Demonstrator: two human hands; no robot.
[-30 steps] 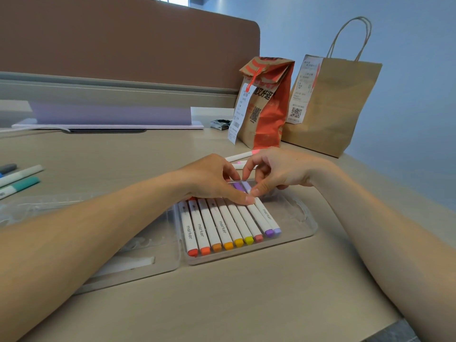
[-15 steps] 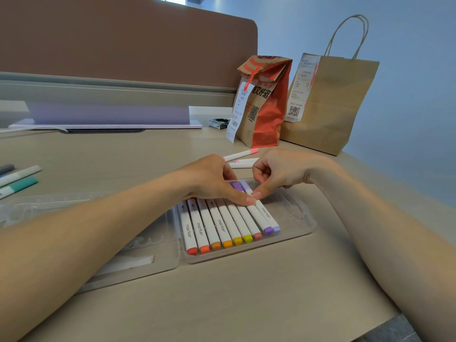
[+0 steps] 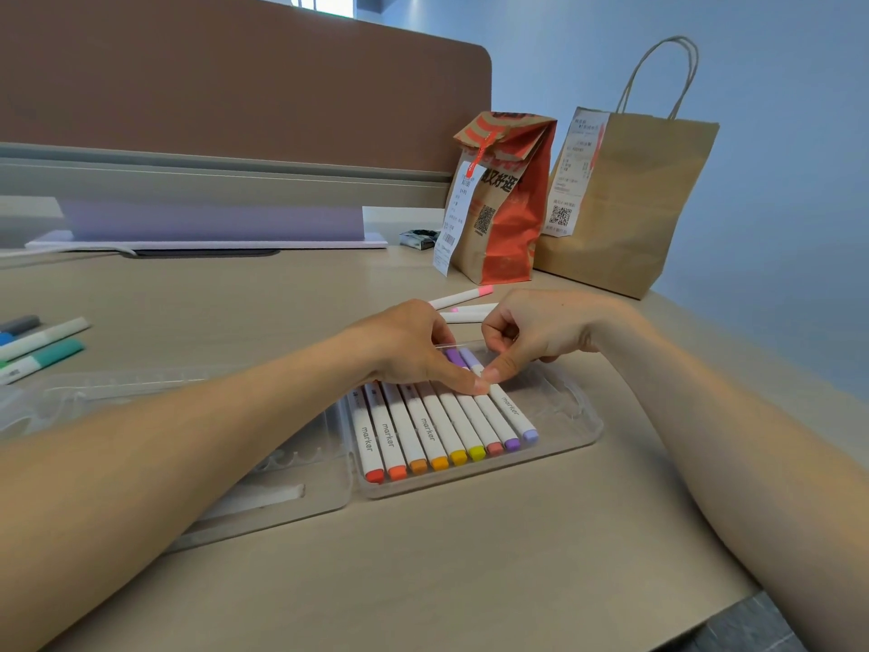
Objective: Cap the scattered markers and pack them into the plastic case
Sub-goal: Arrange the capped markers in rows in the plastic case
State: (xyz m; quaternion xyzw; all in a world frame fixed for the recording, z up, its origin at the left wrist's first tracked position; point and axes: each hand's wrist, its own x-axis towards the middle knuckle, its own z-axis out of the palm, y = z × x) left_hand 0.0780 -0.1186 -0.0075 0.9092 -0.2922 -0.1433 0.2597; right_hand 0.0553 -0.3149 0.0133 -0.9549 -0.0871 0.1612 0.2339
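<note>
— What are the hands doing?
— The left hand (image 3: 409,350) is pressing its thumb flat across the packed row (image 3: 423,435), gripping nothing. The right hand (image 3: 536,329), fingers curled, is touching the lavender marker (image 3: 510,409); pinching or not, I cannot tell.
— And the loose ones?
— Pink markers (image 3: 463,297) are lying crosswise just beyond the case (image 3: 578,435), nearer the right hand.

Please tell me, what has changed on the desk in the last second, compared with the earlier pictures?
Nothing visibly changed; only the view shifted a little. The left hand and the right hand still touch the lilac marker with a fingertip each. It lies at the right end of the row in the plastic case. The loose pink marker behind the hands lies as before.
</note>
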